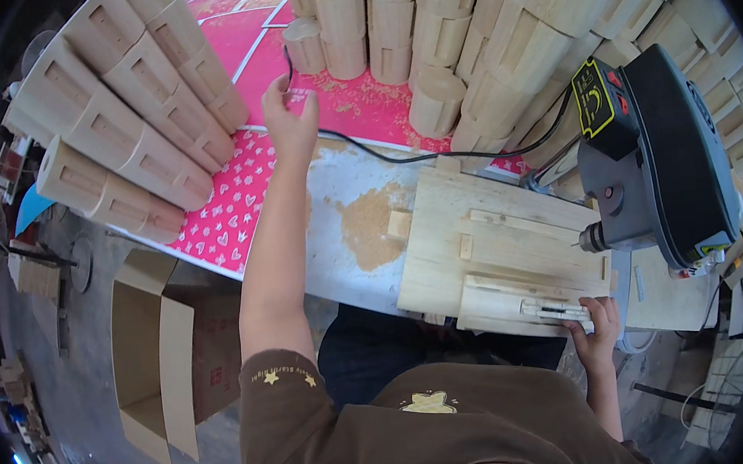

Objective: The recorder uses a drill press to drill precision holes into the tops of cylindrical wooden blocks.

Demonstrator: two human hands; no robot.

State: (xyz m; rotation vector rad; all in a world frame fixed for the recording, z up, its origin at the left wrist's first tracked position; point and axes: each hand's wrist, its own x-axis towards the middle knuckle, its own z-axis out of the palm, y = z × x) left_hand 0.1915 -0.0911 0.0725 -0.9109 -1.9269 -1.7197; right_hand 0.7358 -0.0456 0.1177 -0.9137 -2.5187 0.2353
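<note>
My left hand reaches out over the table's far side, its thumb and forefinger apart. A black power cord passes behind it; no grip on the cord shows. At the near edge of a wooden jig board, my right hand has its fingers and thumb closed round the right end of a small pale slotted piece. This piece lies along a wooden strip, with a dark slit in its middle. Just beyond stands a grey and black bench drill press, its chuck above the board.
Stacks of slotted wooden cylinders rise at the left, and more wooden cylinders stand across the back and right. A pink patterned cover lies beneath them. Sawdust is heaped beside the jig board. An open cardboard box stands at the lower left.
</note>
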